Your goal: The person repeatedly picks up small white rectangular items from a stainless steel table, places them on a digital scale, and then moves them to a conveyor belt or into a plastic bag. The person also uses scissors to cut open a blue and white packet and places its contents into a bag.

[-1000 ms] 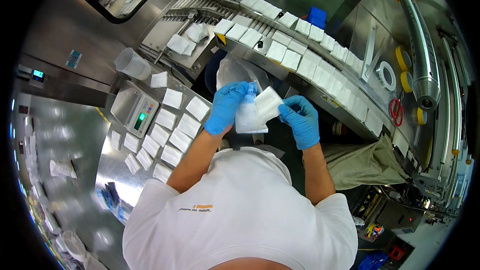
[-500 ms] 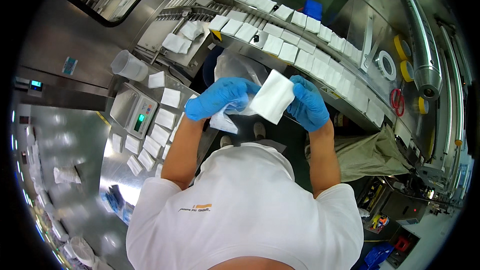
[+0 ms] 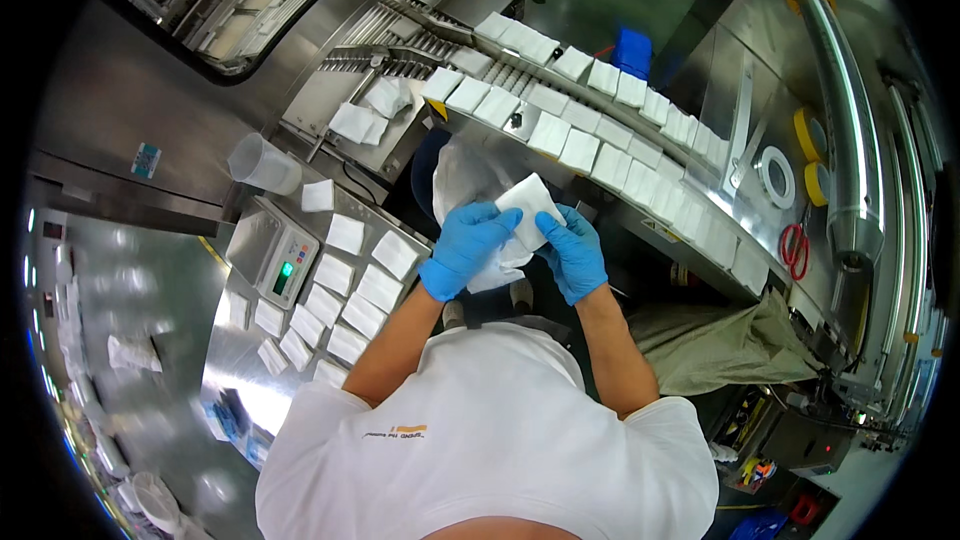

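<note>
Both my hands wear blue gloves and meet in front of my chest. My left hand (image 3: 467, 245) and my right hand (image 3: 574, 252) each grip a white square pack (image 3: 527, 203), which is tilted, with crumpled white wrapping hanging under it. Just beyond my hands stands an open bin lined with a clear plastic bag (image 3: 465, 165). A curved conveyor (image 3: 600, 130) behind it carries several white square packs in two rows.
A small scale (image 3: 270, 252) with a green display sits on the steel table at my left, beside rows of white packs (image 3: 350, 300) and a clear measuring jug (image 3: 262, 164). Red scissors (image 3: 796, 250) and tape rolls (image 3: 775, 172) hang at the right. A large steel pipe (image 3: 850, 120) runs there.
My hands have come closer together. The white pack, held out in my right hand before, is now gripped by both hands, and the wrapping sits under it.
</note>
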Tool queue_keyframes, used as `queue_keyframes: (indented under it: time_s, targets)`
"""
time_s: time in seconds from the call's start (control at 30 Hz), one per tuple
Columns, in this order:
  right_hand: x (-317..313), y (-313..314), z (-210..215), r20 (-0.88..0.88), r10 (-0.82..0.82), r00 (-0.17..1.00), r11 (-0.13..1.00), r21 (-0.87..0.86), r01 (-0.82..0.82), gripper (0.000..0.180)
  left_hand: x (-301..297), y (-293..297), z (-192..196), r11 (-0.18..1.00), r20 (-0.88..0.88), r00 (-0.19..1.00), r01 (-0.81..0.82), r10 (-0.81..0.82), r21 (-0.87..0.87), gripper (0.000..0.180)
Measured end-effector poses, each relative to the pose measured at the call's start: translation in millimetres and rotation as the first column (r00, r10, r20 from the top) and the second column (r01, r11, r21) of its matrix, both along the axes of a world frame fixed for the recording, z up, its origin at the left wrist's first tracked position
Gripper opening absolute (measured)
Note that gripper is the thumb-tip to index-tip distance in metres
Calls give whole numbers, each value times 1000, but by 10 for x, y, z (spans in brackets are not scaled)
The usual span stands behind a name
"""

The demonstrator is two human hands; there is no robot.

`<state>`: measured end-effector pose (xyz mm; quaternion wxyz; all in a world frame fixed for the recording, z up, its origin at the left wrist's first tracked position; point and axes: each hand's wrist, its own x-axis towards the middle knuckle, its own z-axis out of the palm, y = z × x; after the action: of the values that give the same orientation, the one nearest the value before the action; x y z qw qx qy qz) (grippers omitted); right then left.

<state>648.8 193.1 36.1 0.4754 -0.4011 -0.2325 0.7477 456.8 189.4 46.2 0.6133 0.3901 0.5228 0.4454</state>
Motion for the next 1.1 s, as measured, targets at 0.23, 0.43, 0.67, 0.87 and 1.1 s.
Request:
queue_keyframes:
  time_s: [0.23, 0.43, 0.67, 0.87, 1.1]
  targets:
    - [74, 1261, -74, 351, -70, 934, 993, 111, 32, 40, -166, -89, 54, 993, 48, 992, -112, 113, -33, 31]
    - [-146, 2917, -482, 438, 64, 897, 967, 197, -165, 48, -251, -344, -169, 961, 51, 960, -271, 274, -52, 37]
    - [-48, 2937, -883, 821, -96, 562, 826, 381, -416, 42, -320, -327, -301, 876, 66, 881, -472, 468, 101, 35]
    - [-156, 595, 4, 584, 515, 627, 651, 210, -730, 59, -1, -112, -588, 949, -65, 961, -251, 267, 191, 41]
    - [405, -859, -250, 595, -50, 802, 983, 170, -65, 36, 718, -438, -1104, 943, 9, 962, 264, -271, 205, 44]
